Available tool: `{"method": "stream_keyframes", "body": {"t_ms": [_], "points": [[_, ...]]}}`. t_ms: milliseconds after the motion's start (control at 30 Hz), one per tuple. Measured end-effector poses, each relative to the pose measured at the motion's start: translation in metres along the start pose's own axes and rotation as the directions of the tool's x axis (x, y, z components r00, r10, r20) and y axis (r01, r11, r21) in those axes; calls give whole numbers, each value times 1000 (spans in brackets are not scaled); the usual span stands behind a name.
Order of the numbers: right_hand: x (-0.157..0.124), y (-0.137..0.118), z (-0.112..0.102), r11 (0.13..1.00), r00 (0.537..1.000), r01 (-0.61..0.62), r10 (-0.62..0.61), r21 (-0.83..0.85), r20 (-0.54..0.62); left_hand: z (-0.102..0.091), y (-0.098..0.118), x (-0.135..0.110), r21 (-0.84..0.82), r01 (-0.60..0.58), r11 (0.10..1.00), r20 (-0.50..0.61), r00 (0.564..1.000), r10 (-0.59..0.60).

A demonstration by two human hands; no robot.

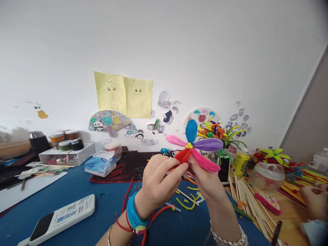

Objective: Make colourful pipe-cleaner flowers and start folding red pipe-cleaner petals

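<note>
Well, both hands are raised off the blue table (77, 191), meeting under a pipe-cleaner flower (205, 144) held above the table's middle, in front of the wall. The left hand (157, 182), the one with the fuzzy blue band at its wrist, has thumb and forefinger closed on the red petal (182, 155) low on the bloom's left side. The right hand (206, 182) grips from behind and below. Its fingertips are hidden by the lower pink petal (205, 162), so I cannot tell exactly where they press; it looks like the gathered stems. Blue, purple and a second pink loop fan out free around the small yellow knot (189, 146) at the centre.

To shape that red loop well, I'd judge the right hand should hold firm just beneath the knot so the twist doesn't loosen. The left should work gently, matching the loop's spread to its neighbours rather than tugging outward.

Down on the table, yellow offcuts (188, 203) lie beneath the hands and a white remote (64, 215) sits near the front left edge. Bamboo sticks (246, 198) spread toward the right edge, where another person's hand (316, 200) rests.
</note>
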State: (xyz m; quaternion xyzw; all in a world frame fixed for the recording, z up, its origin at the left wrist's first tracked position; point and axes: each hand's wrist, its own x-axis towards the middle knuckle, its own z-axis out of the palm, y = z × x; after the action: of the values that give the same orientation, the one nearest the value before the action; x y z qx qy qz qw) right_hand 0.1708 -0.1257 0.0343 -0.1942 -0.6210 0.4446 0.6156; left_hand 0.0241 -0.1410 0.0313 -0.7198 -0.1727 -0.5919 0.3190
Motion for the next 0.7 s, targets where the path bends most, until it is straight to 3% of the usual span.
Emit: {"method": "stream_keyframes", "body": {"t_ms": [200,533,700], "points": [[3,1,2,988,1000,15,-12,-155,25,2,-1,0,18,144,989,44,988,-145],[4,8,3,964,1000,-4,-4,-264,-29,4,-2,-2,94,224,970,51,972,-229],[5,15,8,968,994,33,-58,-250,-95,3,4,3,-75,353,932,30,935,-352]]}}
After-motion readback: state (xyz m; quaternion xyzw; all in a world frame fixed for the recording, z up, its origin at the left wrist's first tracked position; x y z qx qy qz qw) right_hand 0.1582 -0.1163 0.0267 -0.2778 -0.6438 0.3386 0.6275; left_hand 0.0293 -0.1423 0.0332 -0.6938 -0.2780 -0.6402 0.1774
